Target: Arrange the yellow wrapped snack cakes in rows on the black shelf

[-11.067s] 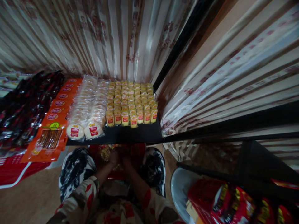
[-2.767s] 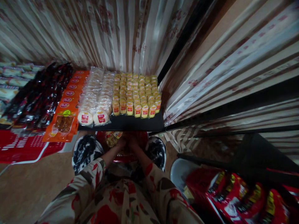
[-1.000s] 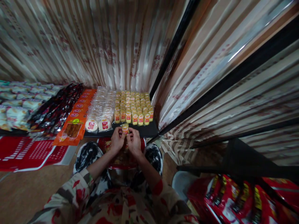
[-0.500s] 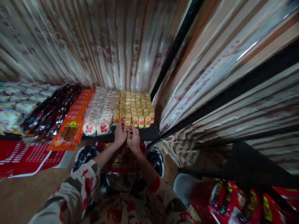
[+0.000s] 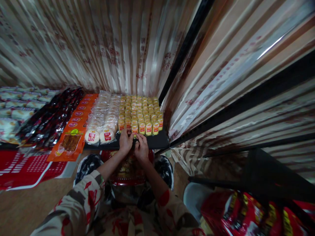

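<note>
A small yellow packaged snack (image 5: 135, 126) with a red label stands upright at the front of a block of matching yellow packets (image 5: 147, 111) on a dark shelf (image 5: 158, 140). My left hand (image 5: 125, 143) has its fingertips at the packet's lower left side. On the lower right, my right hand (image 5: 141, 147) has curled fingers touching the same packet. The packet's bottom is partly hidden by the fingertips. Two rows of round white cakes in clear wrappers (image 5: 106, 135) lie just left of my left hand.
Further left are an orange snack bag (image 5: 71, 142), dark shiny packets (image 5: 52, 119) and white packets (image 5: 22, 113). A black post (image 5: 185, 52) rises at the shelf's right end, before the pleated curtain (image 5: 133, 42). Red bags (image 5: 248, 209) sit low on the right.
The yellow packet has moved slightly away from me, in line with the front row. My hands have drawn a little apart at their fingertips. The view has shifted slightly.
</note>
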`<control>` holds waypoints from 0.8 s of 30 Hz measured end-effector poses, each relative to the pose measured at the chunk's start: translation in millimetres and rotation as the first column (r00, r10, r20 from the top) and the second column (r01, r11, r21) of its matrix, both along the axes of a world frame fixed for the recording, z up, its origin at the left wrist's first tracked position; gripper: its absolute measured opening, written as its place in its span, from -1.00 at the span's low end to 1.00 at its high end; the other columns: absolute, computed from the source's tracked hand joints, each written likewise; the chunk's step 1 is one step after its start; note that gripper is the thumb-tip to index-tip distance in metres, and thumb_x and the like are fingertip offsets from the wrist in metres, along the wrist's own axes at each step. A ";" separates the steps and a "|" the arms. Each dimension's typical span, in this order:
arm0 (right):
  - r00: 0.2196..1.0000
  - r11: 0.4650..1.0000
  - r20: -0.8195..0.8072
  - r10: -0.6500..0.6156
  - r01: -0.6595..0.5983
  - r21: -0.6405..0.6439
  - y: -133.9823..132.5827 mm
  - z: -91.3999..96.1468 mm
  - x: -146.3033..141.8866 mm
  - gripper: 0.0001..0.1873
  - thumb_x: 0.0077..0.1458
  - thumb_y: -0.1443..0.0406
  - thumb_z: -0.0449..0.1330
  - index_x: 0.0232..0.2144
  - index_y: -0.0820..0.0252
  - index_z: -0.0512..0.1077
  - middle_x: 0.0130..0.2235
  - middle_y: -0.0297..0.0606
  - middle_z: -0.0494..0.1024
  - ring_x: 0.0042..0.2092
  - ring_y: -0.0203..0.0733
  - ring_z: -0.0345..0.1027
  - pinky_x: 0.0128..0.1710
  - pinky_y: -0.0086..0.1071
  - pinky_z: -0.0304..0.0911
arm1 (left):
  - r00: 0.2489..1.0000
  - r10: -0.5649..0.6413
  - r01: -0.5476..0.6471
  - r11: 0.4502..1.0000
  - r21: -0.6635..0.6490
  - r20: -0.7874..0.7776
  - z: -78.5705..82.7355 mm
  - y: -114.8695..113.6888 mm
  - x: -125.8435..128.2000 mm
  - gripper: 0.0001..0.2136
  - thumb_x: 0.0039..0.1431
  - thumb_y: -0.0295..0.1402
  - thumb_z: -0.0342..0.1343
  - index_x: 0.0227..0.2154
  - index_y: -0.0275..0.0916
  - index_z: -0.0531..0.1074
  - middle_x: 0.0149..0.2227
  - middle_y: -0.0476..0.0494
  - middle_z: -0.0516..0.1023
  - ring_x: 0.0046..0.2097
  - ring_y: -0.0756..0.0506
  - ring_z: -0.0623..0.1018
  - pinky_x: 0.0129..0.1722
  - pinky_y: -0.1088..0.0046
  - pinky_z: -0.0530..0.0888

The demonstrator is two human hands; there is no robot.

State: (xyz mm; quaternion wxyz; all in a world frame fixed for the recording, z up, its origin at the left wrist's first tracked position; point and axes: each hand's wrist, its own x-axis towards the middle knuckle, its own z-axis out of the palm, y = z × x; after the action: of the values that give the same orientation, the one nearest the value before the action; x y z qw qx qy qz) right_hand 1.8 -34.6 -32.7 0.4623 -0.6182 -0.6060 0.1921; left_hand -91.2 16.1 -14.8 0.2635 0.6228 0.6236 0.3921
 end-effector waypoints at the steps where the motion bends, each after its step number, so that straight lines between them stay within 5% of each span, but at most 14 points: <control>1: 1.000 1.000 0.010 0.007 -0.007 0.006 0.3 0.2 0.7 -0.51 0.04 0.44 -0.10 0.04 0.26 0.29 -0.01 -0.07 0.29 0.02 -0.18 0.23 0.07 -0.30 0.17 | 0.999 0.011 -0.011 1.000 0.003 -0.036 0.2 -0.2 -0.6 -0.85 0.06 -0.37 0.01 -0.28 -0.27 0.31 -0.29 -0.14 0.42 -0.22 -0.07 0.44 -0.15 0.38 0.37; 18: 0.994 0.996 -0.097 0.044 -0.036 0.086 -6.2 -3.5 6.2 -0.57 0.03 0.45 -0.08 -0.07 0.18 0.38 0.02 -0.11 0.27 -0.01 -0.18 0.26 -0.01 -0.27 0.24 | 0.999 -0.014 0.013 0.999 0.029 0.031 -17.1 -0.5 -2.9 -0.81 0.09 -0.26 0.02 -0.30 -0.28 0.32 -0.39 -0.06 0.40 -0.36 -0.01 0.41 -0.25 0.45 0.38; 24: 0.986 0.994 -0.167 0.016 0.002 0.106 -37.4 -12.4 8.0 -0.68 0.06 0.43 -0.10 -0.27 0.20 0.42 -0.32 -0.22 0.46 -0.23 -0.24 0.36 -0.15 -0.34 0.28 | 0.998 -0.053 0.056 0.989 0.139 -0.030 -11.2 -38.4 -13.2 -0.81 0.20 -0.33 -0.15 -0.32 -0.27 0.34 -0.34 -0.11 0.42 -0.27 -0.02 0.42 -0.21 0.46 0.36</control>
State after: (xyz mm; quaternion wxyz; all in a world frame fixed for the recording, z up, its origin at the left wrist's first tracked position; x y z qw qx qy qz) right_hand 9.7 -72.0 -45.1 0.5431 -0.5724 -0.5764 0.2126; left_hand -104.4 -22.3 -26.1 0.2216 0.6617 0.5807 0.4194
